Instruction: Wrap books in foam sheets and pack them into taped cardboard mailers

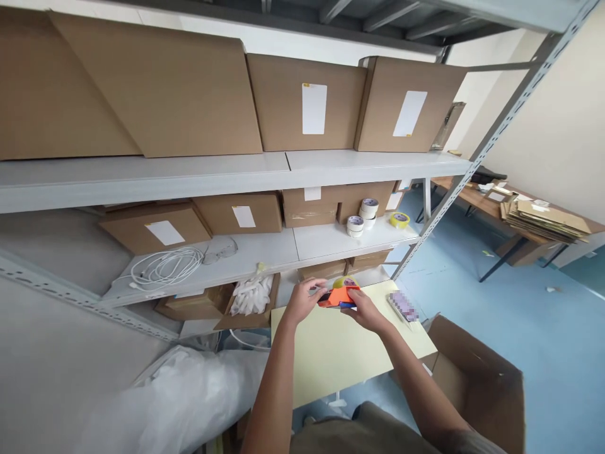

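Note:
An orange tape gun (338, 295) with a blue part is held between my two hands above the pale yellow table (326, 359). A yellow tape roll (347, 282) shows at its far side. My left hand (305, 299) grips the dark left end, fingers closed around it. On the other end, my right hand (366, 311) is closed with the thumb along the near side. Some fingertips are hidden behind the tool. To the right on the table lies a flat purple item (403, 305), blurred out.
Metal shelving with cardboard boxes (309, 101) rises in front. The middle shelf (302, 246) carries tape rolls (368, 208), yellow tape (399, 220) and a coiled white cable (167, 268). An open carton (491, 378) stands right; white plastic wrapping (198, 391) bulges left.

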Demonstrator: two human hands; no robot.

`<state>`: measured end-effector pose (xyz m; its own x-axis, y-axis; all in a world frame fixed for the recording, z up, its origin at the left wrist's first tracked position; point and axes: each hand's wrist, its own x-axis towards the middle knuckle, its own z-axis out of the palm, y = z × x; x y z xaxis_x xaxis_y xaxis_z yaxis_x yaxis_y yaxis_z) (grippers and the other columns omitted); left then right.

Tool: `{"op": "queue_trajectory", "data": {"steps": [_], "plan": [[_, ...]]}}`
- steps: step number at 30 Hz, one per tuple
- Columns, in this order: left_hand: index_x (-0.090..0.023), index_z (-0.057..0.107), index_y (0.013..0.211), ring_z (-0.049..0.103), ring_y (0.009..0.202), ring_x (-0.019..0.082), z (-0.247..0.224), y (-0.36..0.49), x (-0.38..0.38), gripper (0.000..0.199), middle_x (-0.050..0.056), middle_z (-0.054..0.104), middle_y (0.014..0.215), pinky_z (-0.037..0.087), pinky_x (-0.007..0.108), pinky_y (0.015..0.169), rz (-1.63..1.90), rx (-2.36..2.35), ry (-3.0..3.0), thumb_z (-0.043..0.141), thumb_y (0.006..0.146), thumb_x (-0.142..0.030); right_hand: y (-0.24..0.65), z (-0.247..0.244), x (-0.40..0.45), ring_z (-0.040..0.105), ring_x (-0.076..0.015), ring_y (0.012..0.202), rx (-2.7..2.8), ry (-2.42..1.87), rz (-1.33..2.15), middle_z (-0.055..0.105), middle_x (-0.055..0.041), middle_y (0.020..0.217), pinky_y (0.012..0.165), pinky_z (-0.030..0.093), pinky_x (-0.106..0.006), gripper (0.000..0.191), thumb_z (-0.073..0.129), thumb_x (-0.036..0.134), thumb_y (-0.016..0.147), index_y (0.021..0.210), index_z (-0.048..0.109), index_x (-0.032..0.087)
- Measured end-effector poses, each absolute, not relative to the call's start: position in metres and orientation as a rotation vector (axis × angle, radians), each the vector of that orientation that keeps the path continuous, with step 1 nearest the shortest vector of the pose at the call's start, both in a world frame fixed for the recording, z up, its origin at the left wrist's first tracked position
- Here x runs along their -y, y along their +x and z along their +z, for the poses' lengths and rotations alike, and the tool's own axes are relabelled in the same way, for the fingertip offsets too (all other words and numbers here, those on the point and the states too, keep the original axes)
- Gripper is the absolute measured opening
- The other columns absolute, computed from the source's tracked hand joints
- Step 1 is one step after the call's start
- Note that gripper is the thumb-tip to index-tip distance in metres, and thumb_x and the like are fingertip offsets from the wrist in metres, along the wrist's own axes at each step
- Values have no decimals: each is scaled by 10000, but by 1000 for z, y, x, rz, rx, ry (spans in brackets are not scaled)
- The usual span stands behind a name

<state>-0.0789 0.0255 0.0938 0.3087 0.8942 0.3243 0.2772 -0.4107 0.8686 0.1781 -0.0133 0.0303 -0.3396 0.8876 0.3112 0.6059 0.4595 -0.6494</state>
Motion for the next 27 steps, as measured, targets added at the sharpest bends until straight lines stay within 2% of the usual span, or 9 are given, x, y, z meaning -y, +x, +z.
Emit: {"op": "queue_trajectory", "data": {"steps": [2,4,10,16,19,21,23,25,27], "plan": [[-210,805,924,734,878,199,96,-79,-28,188,58,786,920,595,327,844,1130,-1040,1880,677,963,-341,176,36,11,676,-312,1090,2072,-1239,593,712,-147,1167,955,576,-486,311,729,407,961,1188,653,207],[-213,784,856,718,830,188,100,-74,-30,212,48,771,870,586,313,807,1226,-1077,1884,650,975,-326,177,42,6,681,-315,1103,2074,-1241,626,719,-149,1179,963,573,-479,315,726,396,963,1203,651,206],[-221,782,885,726,870,196,108,-46,-40,180,54,778,904,580,315,819,1563,-1295,1795,641,970,-293,201,68,-22,684,-325,1169,2079,-1171,708,726,-165,1273,1017,549,-467,376,695,416,980,1287,647,204],[-227,799,929,730,924,223,97,-10,-46,252,87,775,919,578,357,902,1936,-1612,1652,578,1019,-309,219,87,-49,711,-282,996,2160,-1126,738,759,-115,1153,908,559,-398,267,706,370,947,1164,674,218],[-228,808,946,737,927,229,88,-2,-51,266,92,783,945,590,364,903,1934,-1674,1590,595,1020,-369,228,85,-60,713,-269,920,2186,-1161,755,768,-99,1083,854,552,-372,235,719,331,922,1127,680,222],[-230,815,960,741,956,238,80,3,-55,300,94,791,968,595,383,932,1873,-1665,1594,594,1021,-424,234,79,-70,719,-273,947,2184,-1175,756,770,-100,1108,864,547,-368,261,736,324,909,1146,684,226],[-230,815,1056,729,1093,266,70,8,-57,340,122,790,1105,576,421,1023,1818,-1667,1601,604,1009,-492,237,69,-86,720,-292,1030,2178,-1205,716,759,-119,1196,911,538,-377,338,759,311,892,1207,677,224],[-226,728,1331,665,1283,298,59,12,-55,503,166,679,1424,547,440,1095,1757,-1676,1557,673,956,-556,238,58,-107,711,-308,1100,2181,-1273,643,743,-142,1256,949,525,-385,427,773,288,882,1286,655,215],[-238,403,1643,616,1373,314,49,10,-51,894,197,378,1705,571,424,1065,1723,-1704,1392,749,893,-581,237,47,-133,707,-309,1117,2191,-1363,561,743,-156,1251,965,514,-381,469,775,260,882,1328,641,205]]}}
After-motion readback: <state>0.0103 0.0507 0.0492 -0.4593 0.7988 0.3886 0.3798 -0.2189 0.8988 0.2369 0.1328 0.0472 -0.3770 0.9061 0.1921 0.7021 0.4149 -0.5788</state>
